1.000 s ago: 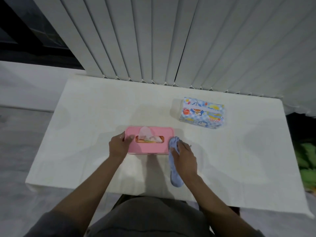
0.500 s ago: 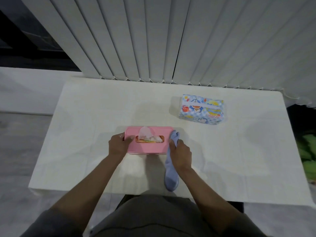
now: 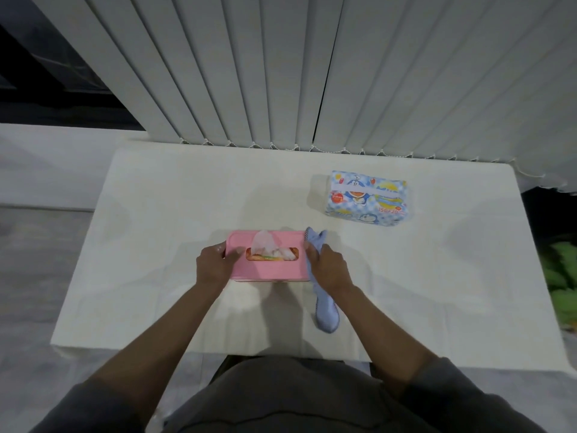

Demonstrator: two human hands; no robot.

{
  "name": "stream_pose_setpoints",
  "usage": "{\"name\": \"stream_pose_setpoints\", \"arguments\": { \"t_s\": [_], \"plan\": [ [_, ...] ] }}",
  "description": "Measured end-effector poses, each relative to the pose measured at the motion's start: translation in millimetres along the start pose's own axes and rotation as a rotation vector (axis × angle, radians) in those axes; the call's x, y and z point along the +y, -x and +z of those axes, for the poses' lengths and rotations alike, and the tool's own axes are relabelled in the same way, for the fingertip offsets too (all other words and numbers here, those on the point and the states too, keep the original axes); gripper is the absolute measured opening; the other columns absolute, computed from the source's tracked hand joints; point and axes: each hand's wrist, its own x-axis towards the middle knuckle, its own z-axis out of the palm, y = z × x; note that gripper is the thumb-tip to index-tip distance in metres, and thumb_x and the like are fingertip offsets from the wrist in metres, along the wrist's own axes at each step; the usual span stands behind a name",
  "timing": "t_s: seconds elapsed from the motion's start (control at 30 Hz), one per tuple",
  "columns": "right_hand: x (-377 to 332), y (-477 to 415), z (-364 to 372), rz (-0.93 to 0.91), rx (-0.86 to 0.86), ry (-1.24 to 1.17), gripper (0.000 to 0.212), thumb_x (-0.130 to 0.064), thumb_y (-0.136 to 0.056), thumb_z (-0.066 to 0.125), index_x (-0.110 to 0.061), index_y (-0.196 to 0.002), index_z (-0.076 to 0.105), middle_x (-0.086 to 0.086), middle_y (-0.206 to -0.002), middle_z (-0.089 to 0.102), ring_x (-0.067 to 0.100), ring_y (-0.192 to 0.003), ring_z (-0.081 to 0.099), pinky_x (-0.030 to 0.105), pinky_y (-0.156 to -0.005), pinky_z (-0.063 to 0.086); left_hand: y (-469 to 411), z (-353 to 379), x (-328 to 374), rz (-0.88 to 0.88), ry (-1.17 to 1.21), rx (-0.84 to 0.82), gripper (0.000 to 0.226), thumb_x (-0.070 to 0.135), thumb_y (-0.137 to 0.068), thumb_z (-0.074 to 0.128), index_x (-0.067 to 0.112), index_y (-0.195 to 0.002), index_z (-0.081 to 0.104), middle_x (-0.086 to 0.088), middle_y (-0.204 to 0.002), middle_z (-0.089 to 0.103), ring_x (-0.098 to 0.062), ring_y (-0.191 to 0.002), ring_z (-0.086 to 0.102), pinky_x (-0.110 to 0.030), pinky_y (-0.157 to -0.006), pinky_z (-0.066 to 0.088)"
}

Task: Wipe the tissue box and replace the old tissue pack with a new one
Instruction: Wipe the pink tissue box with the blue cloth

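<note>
White blinds hang behind a cream table, and we're looking straight down at the action. Dead centre, near the front edge, sits the pink box, flat on the table, a tissue poking up out of the slot in its lid. Left hand is clamped on the box's left end, thumb resting on the lid by the slot, fingers curled round the side. Right hand is closed round a blue cloth, pressing it against the box's right end. One corner of that cloth sticks up past the fingers at the box's far right corner, and the rest trails down under the wrist toward the table's front edge. Over at the back right, well apart from the box, the new pack lies on the table in its blue cartoon wrapper, sealed as far as can be seen. Both forearms reach in from the bottom, grey sleeves pushed up. Something green shows at the far right, off the table, too blurred to name.
</note>
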Motion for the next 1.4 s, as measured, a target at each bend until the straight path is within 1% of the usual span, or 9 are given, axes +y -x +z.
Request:
{"name": "stream_pose_setpoints", "arguments": {
  "t_s": [0.23,0.37,0.47,0.57,0.7,0.9,1.07,1.23,1.4],
  "plan": [
    [-3,23,-11,0.050,0.082,0.244,0.047,-0.050,-0.098,0.040,-0.008,-0.110,0.057,0.015,-0.105,0.067,0.035,-0.099,0.064,0.038,-0.084,0.048,-5,-2,8,0.009,-0.051,-0.062,0.025,0.034,-0.093,0.063,0.013,-0.100,0.075,-0.009,-0.089,0.073,-0.031,-0.086,0.066,-0.030,-0.066,0.044],
    [-12,6,-26,-0.125,0.062,0.220,0.040,-0.037,-0.096,0.048,-0.017,-0.130,0.050,0.007,-0.118,0.063,0.030,-0.111,0.059,0.039,-0.090,0.047,-24,-8,23,0.157,-0.132,-0.106,0.025,0.028,-0.096,0.058,0.021,-0.117,0.071,-0.004,-0.099,0.074,-0.028,-0.098,0.066,-0.028,-0.075,0.041],
    [-16,-14,-36,-0.179,-0.046,0.197,0.036,-0.041,-0.093,0.051,-0.020,-0.123,0.054,0.006,-0.115,0.063,0.028,-0.107,0.059,0.041,-0.088,0.048,-36,-5,38,0.196,-0.186,-0.108,0.039,0.021,-0.099,0.052,0.010,-0.136,0.057,-0.013,-0.131,0.065,-0.031,-0.122,0.059,-0.031,-0.096,0.042],
    [-7,-23,-35,-0.084,-0.034,0.074,0.034,-0.049,-0.088,0.055,-0.019,-0.103,0.060,0.002,-0.099,0.068,0.026,-0.094,0.063,0.038,-0.083,0.050,-23,-2,45,0.134,-0.164,-0.124,0.068,0.042,-0.096,0.039,0.000,-0.149,0.037,-0.021,-0.148,0.047,-0.038,-0.137,0.045,-0.040,-0.112,0.035],
    [4,-17,-20,-0.045,0.096,-0.051,0.040,-0.055,-0.088,0.055,-0.015,-0.089,0.058,0.003,-0.085,0.067,0.025,-0.082,0.063,0.035,-0.073,0.049,29,22,37,-0.031,-0.039,-0.056,0.082,0.028,-0.095,0.061,-0.012,-0.150,0.015,-0.030,-0.154,0.029,-0.042,-0.143,0.030,-0.042,-0.113,0.030],
    [8,3,-9,-0.021,0.164,-0.015,0.043,-0.062,-0.089,0.048,-0.020,-0.079,0.050,-0.002,-0.080,0.061,0.026,-0.082,0.063,0.033,-0.069,0.044,70,44,45,-0.083,0.295,-0.269,0.073,0.039,-0.093,0.062,0.023,-0.148,0.017,-0.001,-0.133,0.053,-0.028,-0.117,0.057,-0.054,-0.095,0.053],
    [19,30,3,-0.064,-0.009,0.144,0.046,-0.067,-0.089,0.042,-0.025,-0.095,0.060,-0.003,-0.092,0.068,0.023,-0.089,0.066,0.032,-0.075,0.047,46,31,49,-0.075,0.147,-0.282,0.102,0.048,-0.083,0.071,0.020,-0.157,0.005,-0.006,-0.148,0.048,-0.034,-0.131,0.051,-0.050,-0.106,0.045],
    [6,42,26,-0.139,-0.008,-0.206,0.021,-0.038,-0.101,0.045,-0.028,-0.113,0.058,-0.011,-0.089,0.063,0.003,-0.080,0.062,0.021,-0.074,0.043,36,22,42,-0.013,0.141,-0.292,0.084,0.049,-0.069,0.072,0.035,-0.143,0.034,0.005,-0.125,0.062,-0.025,-0.116,0.060,-0.045,-0.098,0.051],
    [-22,-10,18,-0.027,-0.146,-0.385,0.050,-0.049,-0.100,0.038,-0.027,-0.145,0.041,0.001,-0.127,0.056,0.019,-0.119,0.052,0.026,-0.098,0.035,36,22,40,0.016,0.126,-0.301,0.085,0.046,-0.073,0.074,0.032,-0.146,0.033,0.001,-0.129,0.063,-0.026,-0.114,0.061,-0.046,-0.099,0.051]
  ]
}}
